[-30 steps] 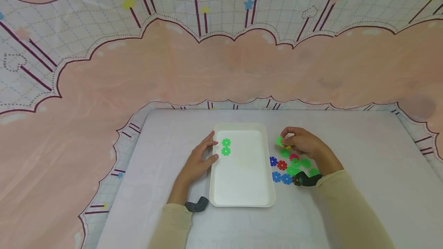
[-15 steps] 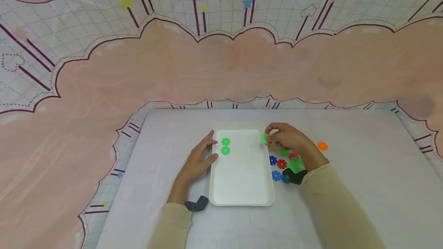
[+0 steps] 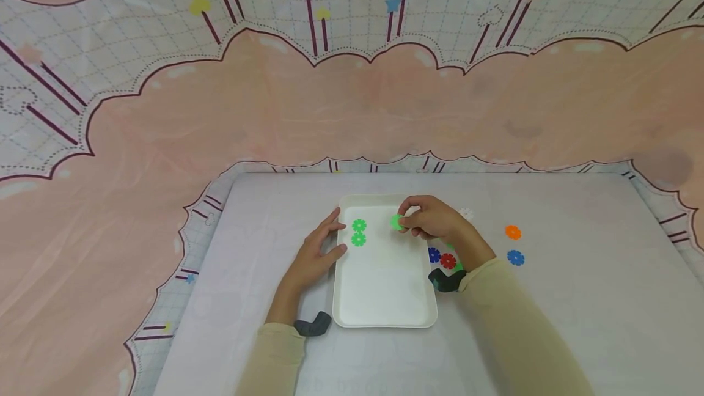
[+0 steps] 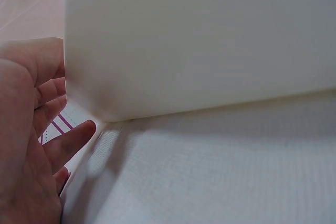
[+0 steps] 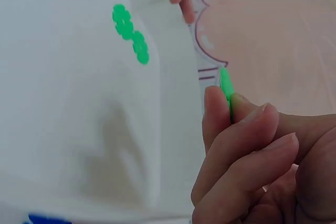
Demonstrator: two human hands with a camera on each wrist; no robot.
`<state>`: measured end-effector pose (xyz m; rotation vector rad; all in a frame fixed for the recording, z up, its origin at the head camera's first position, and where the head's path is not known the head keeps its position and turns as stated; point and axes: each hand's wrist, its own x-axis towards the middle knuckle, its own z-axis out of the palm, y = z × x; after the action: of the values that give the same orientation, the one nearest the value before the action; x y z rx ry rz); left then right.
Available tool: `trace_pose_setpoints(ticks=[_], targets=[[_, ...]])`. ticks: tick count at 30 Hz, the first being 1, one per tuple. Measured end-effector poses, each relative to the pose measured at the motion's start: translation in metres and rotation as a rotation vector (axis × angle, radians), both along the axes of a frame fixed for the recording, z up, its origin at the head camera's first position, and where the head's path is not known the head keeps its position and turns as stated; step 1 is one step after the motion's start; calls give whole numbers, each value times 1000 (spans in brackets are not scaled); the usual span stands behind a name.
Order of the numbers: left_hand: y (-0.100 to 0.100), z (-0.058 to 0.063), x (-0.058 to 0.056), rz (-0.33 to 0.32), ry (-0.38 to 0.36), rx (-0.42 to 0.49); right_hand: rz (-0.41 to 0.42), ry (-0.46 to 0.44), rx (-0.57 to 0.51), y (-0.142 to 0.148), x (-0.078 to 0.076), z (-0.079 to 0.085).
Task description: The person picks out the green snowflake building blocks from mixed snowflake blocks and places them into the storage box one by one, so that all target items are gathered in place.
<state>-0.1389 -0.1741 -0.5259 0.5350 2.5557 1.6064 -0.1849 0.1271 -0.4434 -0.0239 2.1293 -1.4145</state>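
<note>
My right hand [image 3: 431, 219] pinches a green notched flower-shaped disc [image 3: 396, 222] between thumb and index finger, over the upper right part of the white tray [image 3: 385, 321]. In the right wrist view the pinched disc [image 5: 226, 83] is seen edge-on, and the other fingers curl in below it. Two more green discs [image 3: 359, 232] lie in the tray near its upper left, one directly below the other. Along the tray's left rim, my left hand [image 3: 315, 255] rests with its fingers spread. The left wrist view shows those fingers [image 4: 50, 106] against the tray's side wall [image 4: 184, 51].
Right of the tray lie a dark blue disc [image 3: 434, 255] and a red disc [image 3: 448, 261], with other pieces partly hidden beneath my right wrist. Farther right are an orange disc [image 3: 513, 233] and a blue disc [image 3: 516, 258]. A whitish disc [image 3: 466, 213] shows behind the right hand.
From the loose pieces, my right hand has moved left with the green disc, crossing the tray's right rim. The orange and blue discs have come into sight. The left hand has stayed put.
</note>
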Motion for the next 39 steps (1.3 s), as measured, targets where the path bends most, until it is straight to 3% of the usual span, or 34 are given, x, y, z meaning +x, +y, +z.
trace_pose_setpoints(ticks=[9,21,39], targets=[[0,1,1,1,8,-7,-42,7,-3,-25,0,-10],[0,1,0,-2,10,-11,-132,4,93,-47,-7,-17],[1,2,1,2,-12,-1,-230,-19,82,-61,-16,-37]])
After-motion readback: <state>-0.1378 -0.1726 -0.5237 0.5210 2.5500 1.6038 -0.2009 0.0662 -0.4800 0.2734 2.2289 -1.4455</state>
